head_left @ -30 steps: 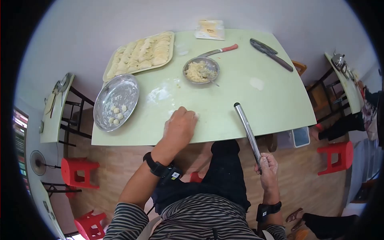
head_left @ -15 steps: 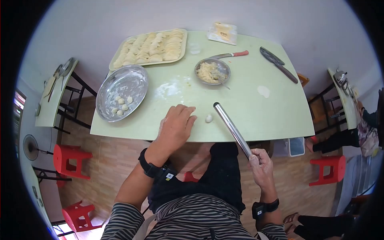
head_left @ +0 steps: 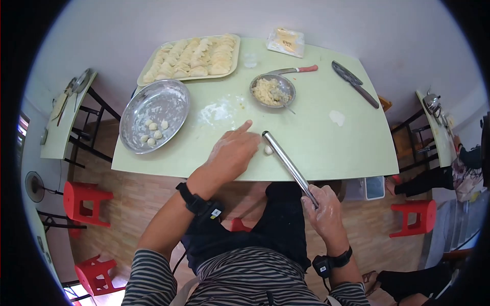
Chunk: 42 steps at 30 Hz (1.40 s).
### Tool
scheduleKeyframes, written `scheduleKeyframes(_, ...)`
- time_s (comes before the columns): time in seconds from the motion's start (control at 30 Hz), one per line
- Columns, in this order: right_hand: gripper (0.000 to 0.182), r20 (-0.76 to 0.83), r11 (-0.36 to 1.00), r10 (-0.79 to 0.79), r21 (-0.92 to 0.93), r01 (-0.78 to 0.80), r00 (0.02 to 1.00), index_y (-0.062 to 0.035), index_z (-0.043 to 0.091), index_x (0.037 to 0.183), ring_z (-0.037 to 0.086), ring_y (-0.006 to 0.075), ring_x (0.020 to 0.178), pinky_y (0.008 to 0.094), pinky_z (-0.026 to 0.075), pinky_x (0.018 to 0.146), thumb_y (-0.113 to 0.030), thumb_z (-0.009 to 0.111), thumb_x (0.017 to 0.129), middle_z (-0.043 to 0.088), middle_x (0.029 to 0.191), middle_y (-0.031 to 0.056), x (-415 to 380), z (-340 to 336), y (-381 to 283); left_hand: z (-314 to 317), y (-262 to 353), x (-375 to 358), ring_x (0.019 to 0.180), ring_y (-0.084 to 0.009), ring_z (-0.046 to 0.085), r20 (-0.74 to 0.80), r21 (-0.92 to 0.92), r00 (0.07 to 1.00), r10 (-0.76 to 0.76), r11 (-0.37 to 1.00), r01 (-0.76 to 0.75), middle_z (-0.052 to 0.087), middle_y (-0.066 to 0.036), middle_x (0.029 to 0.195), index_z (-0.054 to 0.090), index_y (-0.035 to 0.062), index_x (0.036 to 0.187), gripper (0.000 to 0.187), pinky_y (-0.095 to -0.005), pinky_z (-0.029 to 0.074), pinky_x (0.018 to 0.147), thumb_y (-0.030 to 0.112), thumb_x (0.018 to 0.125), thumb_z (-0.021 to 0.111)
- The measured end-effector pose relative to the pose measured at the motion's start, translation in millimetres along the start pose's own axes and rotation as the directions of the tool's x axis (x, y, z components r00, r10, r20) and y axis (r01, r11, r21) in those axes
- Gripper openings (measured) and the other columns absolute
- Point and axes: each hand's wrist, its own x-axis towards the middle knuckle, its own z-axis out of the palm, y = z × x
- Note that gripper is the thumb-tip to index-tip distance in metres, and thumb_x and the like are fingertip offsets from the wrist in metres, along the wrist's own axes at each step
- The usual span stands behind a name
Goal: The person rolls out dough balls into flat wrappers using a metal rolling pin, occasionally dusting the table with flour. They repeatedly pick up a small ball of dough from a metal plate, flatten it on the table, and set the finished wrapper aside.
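Note:
My right hand (head_left: 322, 210) is wrapped round the near end of a shiny metal rolling pin (head_left: 289, 166), which slants up and left over the table. Close beside the pin's far part lies a small white dough ball (head_left: 268, 150). My left hand (head_left: 233, 153) holds nothing, its index finger stretched out and its other fingers blurred near the pin's dark tip. Further left, a round metal pan (head_left: 173, 125) dusted with flour holds several dough balls (head_left: 151, 131). A metal bowl of filling (head_left: 270, 92) with a utensil in it stands beyond my hands.
A tray (head_left: 236, 56) of dumplings sits at the back left. Behind the bowl lies a red-handled knife (head_left: 296, 70); a dark-handled knife (head_left: 356, 84) is at right. A packet (head_left: 286, 42) stands by the wall. Flour (head_left: 215, 112) and a dough wrapper (head_left: 337, 118) lie on the table (head_left: 316, 148).
The rolling pin has swung left, and its shaft is now beside the dough ball. My left hand has moved right and slightly up, with its index finger stretched out.

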Motion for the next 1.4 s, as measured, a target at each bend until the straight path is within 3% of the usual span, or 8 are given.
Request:
scheduleKeyframes(0.1, 0.029, -0.011, 0.998, -0.046, -0.045, 0.046, 0.999, -0.0048, 0.069, 0.113, 0.058, 0.0352, 0.077, 0.0467, 0.049, 0.067, -0.010, 0.076, 0.086, 0.056, 0.082, 0.0150, -2, 3, 3, -14, 17, 3, 0.140, -0.0381, 0.049, -0.168, 0.010, 0.986, -0.008, 1.000, 0.010, 0.065, -0.012, 0.132, 0.067, 0.0089, 0.122, 0.036, -0.0491, 0.047, 0.105, 0.010, 0.087, 0.073)
scheduleKeyframes(0.43, 0.037, 0.032, 0.903, -0.284, -0.327, 0.279, 0.958, -0.0111, 0.070, 0.117, 0.057, 0.0321, 0.078, 0.0440, 0.049, 0.065, -0.005, 0.077, 0.081, 0.054, 0.083, 0.0127, -3, 3, 8, -1, 4, 4, 0.135, -0.0385, 0.053, -0.018, -0.013, 0.988, 0.151, 0.988, -0.151, 0.066, -0.014, 0.124, 0.063, 0.0086, 0.126, 0.045, -0.0492, 0.050, 0.101, 0.016, 0.084, 0.079)
scheduleKeyframes(0.5, 0.038, 0.042, 0.935, -0.272, -0.226, 0.274, 0.961, -0.0077, 0.067, 0.119, 0.058, 0.0327, 0.077, 0.0435, 0.049, 0.066, -0.004, 0.076, 0.082, 0.055, 0.086, 0.0140, -3, 3, 8, -11, 13, 4, 0.132, -0.0397, 0.055, -0.059, -0.070, 0.998, -0.012, 0.998, 0.008, 0.065, -0.015, 0.125, 0.064, 0.0083, 0.125, 0.045, -0.0491, 0.049, 0.102, 0.017, 0.084, 0.079)
scheduleKeyframes(0.73, 0.038, 0.008, 0.958, -0.089, 0.275, 0.084, 0.996, 0.0054, 0.058, 0.124, 0.064, 0.0327, 0.079, 0.0399, 0.053, 0.071, 0.001, 0.069, 0.089, 0.061, 0.095, 0.0186, -4, 10, 4, -16, 13, 5, 0.134, -0.0413, 0.051, -0.089, 0.001, 0.995, 0.045, 0.999, -0.045, 0.059, -0.018, 0.134, 0.061, 0.0091, 0.134, 0.055, -0.0498, 0.047, 0.108, 0.017, 0.083, 0.079)
scheduleKeyframes(0.87, 0.038, -0.045, 0.948, -0.124, 0.288, 0.132, 0.991, 0.0039, 0.059, 0.126, 0.065, 0.0315, 0.080, 0.0382, 0.053, 0.072, -0.002, 0.070, 0.090, 0.062, 0.098, 0.0199, -4, 10, 0, -14, 13, 4, 0.137, -0.0408, 0.049, -0.131, 0.018, 0.991, 0.005, 1.000, -0.003, 0.058, -0.016, 0.138, 0.062, 0.0105, 0.134, 0.055, -0.0498, 0.046, 0.109, 0.018, 0.083, 0.080)
scheduleKeyframes(0.93, 0.039, 0.061, 0.956, -0.122, 0.274, 0.101, 0.991, 0.0003, 0.061, 0.127, 0.064, 0.0320, 0.078, 0.0387, 0.053, 0.069, -0.002, 0.071, 0.089, 0.060, 0.096, 0.0188, -3, 3, -6, -14, 13, 4, 0.138, -0.0406, 0.049, -0.156, 0.027, 0.988, -0.003, 1.000, 0.008, 0.058, -0.014, 0.140, 0.063, 0.0105, 0.133, 0.053, -0.0494, 0.046, 0.109, 0.018, 0.083, 0.080)
scheduleKeyframes(1.13, 0.041, 0.091, 0.984, -0.073, 0.167, 0.057, 0.993, -0.0072, 0.066, 0.126, 0.062, 0.0342, 0.074, 0.0422, 0.053, 0.065, -0.002, 0.073, 0.086, 0.056, 0.089, 0.0167, -7, 8, -4, -9, 0, -2, 0.141, -0.0402, 0.048, 0.038, 0.071, 0.992, 0.117, 0.990, -0.119, 0.061, -0.010, 0.143, 0.068, 0.0076, 0.124, 0.040, -0.0476, 0.047, 0.104, 0.021, 0.087, 0.076)
scheduleKeyframes(1.4, 0.039, 0.108, 0.987, -0.151, -0.038, 0.156, 0.983, -0.0021, 0.066, 0.125, 0.061, 0.0327, 0.072, 0.0396, 0.052, 0.065, -0.003, 0.073, 0.087, 0.057, 0.088, 0.0160, -12, 12, -9, -8, 6, -20, 0.141, -0.0471, 0.043, 0.096, 0.075, 0.995, 0.034, 0.996, -0.041, 0.054, -0.014, 0.150, 0.056, 0.0046, 0.140, 0.048, -0.0525, 0.042, 0.108, 0.018, 0.095, 0.067)
